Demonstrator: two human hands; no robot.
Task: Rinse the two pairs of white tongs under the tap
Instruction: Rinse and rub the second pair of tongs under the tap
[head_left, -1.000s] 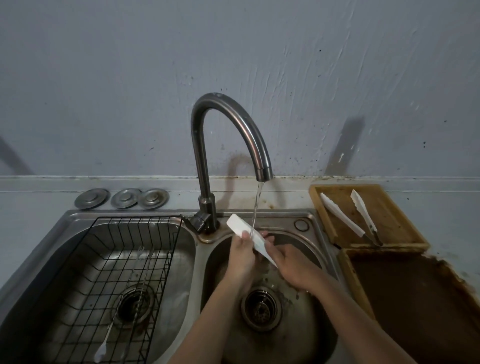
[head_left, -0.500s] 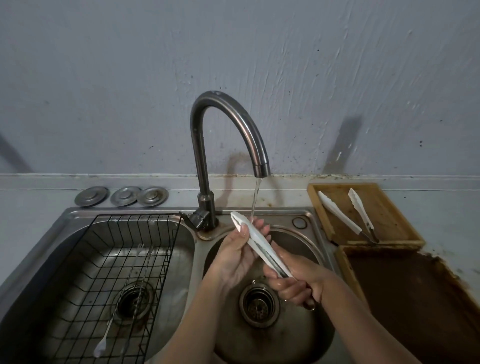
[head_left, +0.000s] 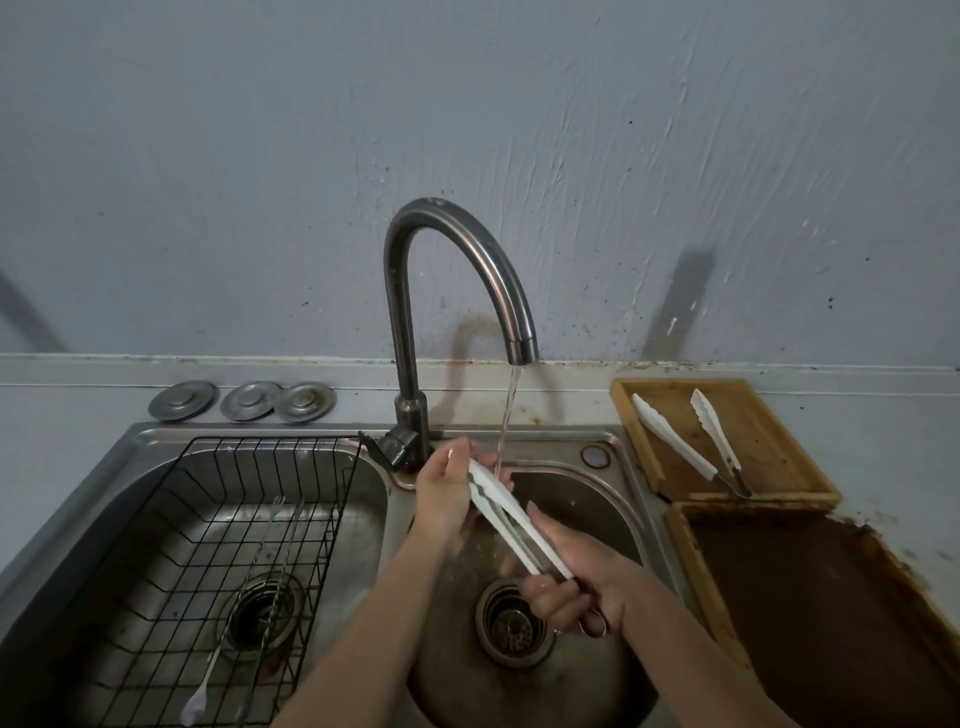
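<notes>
One pair of white tongs (head_left: 511, 517) slants across the right sink basin (head_left: 618, 499), tips up near the water stream (head_left: 506, 421) running from the curved metal tap (head_left: 457, 249). My left hand (head_left: 449, 488) cups the tip end from the left, fingers around it. Lower right, my right hand (head_left: 571, 584) grips the handle end; a metal ring shows below that fist. The second pair of white tongs (head_left: 691, 441) lies spread open in a wooden tray (head_left: 769, 441) right of the sink.
A black wire rack (head_left: 218, 545) fills the left basin, with thin metal utensils (head_left: 260, 587) lying in it. Three round metal lids (head_left: 244, 400) sit on the counter behind. A larger dark wooden tray (head_left: 831, 618) lies at the right. The drain (head_left: 511, 629) is below my hands.
The tongs turned from flat under the stream to edge-on and slid down-right. My right hand dropped to the handle end. My left hand stayed at the tips.
</notes>
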